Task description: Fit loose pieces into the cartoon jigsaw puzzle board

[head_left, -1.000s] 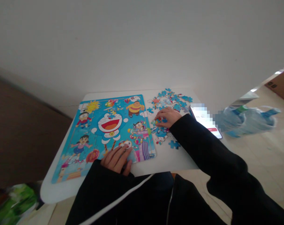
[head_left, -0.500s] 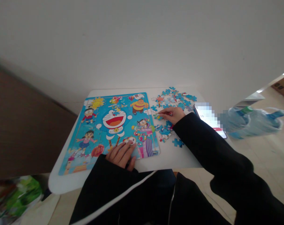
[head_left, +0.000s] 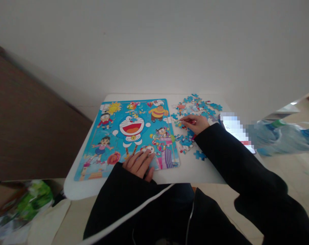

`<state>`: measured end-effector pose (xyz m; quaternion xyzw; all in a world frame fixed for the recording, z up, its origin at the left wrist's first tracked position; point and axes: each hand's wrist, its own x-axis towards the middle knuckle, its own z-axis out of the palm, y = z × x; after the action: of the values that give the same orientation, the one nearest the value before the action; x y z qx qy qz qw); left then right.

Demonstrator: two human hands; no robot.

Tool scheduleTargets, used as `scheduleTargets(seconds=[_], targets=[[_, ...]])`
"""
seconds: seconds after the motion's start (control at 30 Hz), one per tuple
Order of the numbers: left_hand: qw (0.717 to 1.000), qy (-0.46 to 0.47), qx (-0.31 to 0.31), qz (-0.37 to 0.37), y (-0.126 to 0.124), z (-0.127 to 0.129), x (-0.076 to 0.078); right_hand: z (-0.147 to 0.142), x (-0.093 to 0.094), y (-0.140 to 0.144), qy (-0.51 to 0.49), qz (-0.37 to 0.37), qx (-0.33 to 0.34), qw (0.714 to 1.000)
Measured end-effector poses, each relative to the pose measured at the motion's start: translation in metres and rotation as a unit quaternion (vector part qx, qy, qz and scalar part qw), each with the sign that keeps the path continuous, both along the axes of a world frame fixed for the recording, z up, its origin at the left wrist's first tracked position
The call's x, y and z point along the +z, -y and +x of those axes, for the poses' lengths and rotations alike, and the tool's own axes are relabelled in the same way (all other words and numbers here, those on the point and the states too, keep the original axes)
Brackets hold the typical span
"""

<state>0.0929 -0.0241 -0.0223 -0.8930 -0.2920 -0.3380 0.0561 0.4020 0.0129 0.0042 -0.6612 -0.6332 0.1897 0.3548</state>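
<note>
My left hand [head_left: 139, 162] lies flat on the lower edge of a blue cartoon puzzle board [head_left: 107, 131], its fingers stretched over the picture. A large blue-and-white cat figure fills the middle of the board, with smaller figures around it. To the right, my right hand [head_left: 196, 123] is over a heap of loose puzzle pieces [head_left: 192, 103]. Thumb and forefinger are pinched together on a small puzzle piece [head_left: 180, 123], mostly covered by the fingertips. More blue pieces [head_left: 200, 155] lie below that wrist.
A phone with a lit screen [head_left: 233, 126] lies on the white table [head_left: 167, 177] beside my right forearm. Behind the table rises a pale wall. A brown panel [head_left: 29, 126] stands at left, and clear plastic bottles [head_left: 279, 137] at right. A white cable [head_left: 134, 214] crosses my lap.
The whole view has shifted, so the table appears farther right. My left hand stays on the board, and my right hand remains pinched over the loose pieces.
</note>
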Motion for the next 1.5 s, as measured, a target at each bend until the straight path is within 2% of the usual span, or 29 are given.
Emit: scheduleTargets(seconds=[0.33,0.83,1.17,1.27,1.43,1.5], targets=[[1.000,-0.010,0.005,-0.008,0.003,0.000,0.002,-0.002,0.004,0.003,0.024,-0.007,0.008,1.000],[0.999,-0.013,0.003,-0.032,0.004,0.000,0.002,-0.007,0.007,0.006,0.010,-0.005,-0.009,1.000],[0.998,0.018,0.027,-0.055,0.007,0.001,0.005,-0.005,0.007,0.006,0.105,0.002,-0.005,0.994],[0.997,0.015,0.053,-0.061,0.013,-0.001,0.004,-0.004,0.005,0.006,0.120,0.009,-0.001,0.993],[0.994,-0.007,0.082,-0.072,0.026,-0.005,0.004,-0.010,0.018,0.009,0.171,0.054,0.000,0.984],[0.993,-0.019,0.093,-0.077,0.030,-0.005,0.005,-0.017,0.026,0.012,0.171,0.068,0.021,0.983]])
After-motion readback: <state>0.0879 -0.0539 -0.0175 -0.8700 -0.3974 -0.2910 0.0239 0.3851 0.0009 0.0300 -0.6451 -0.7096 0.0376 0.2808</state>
